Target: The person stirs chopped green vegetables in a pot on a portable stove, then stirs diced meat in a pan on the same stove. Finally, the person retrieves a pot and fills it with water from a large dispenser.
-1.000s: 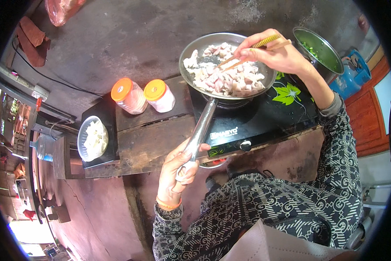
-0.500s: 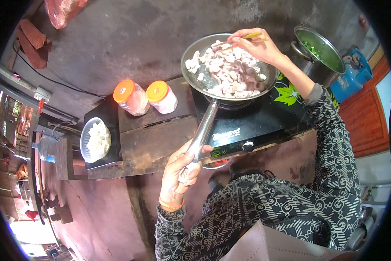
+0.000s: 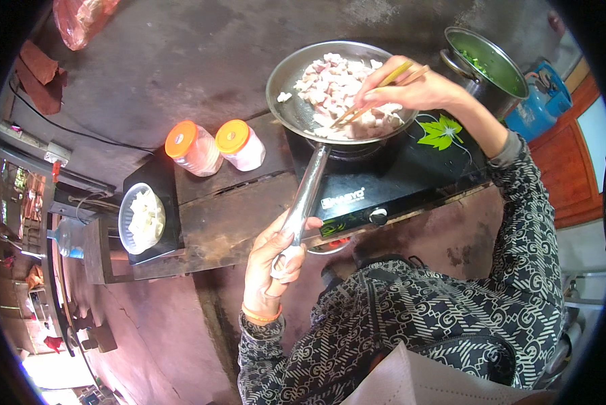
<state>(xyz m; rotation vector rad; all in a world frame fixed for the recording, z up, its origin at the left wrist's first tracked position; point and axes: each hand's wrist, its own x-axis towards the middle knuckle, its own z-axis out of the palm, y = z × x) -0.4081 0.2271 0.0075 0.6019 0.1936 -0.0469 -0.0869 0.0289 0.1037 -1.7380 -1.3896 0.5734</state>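
Room: a stained grey wall (image 3: 181, 61) behind, a pinkish floor (image 3: 148, 331) at lower left, a reddish door (image 3: 566, 175) at far right.
Bowl: pale bowl (image 3: 125, 231) of white chunks, on a black slab (image 3: 172, 216).
Counter: worn brown planks (image 3: 229, 216) running up to the stove.
Jars: left jar (image 3: 202, 156) and right jar (image 3: 247, 152), side by side, orange lids on.
Pan: round pan (image 3: 292, 116) over the left part of the black stove (image 3: 411, 179), with pale meat pieces (image 3: 330, 77) in it.
Pot: metal pot (image 3: 478, 91) with chopped greens, just left of a blue gas bottle (image 3: 534, 116).
Writing: a small mark on the left jar's lid, too small to read; white lettering near the stove's front edge.
Left hand (image 3: 274, 255): fingers curled round the end of the pan's handle (image 3: 310, 185), thumb along it.
Right hand (image 3: 414, 89): fingers pinching two chopsticks (image 3: 393, 73) above the pan, tips together among the meat.
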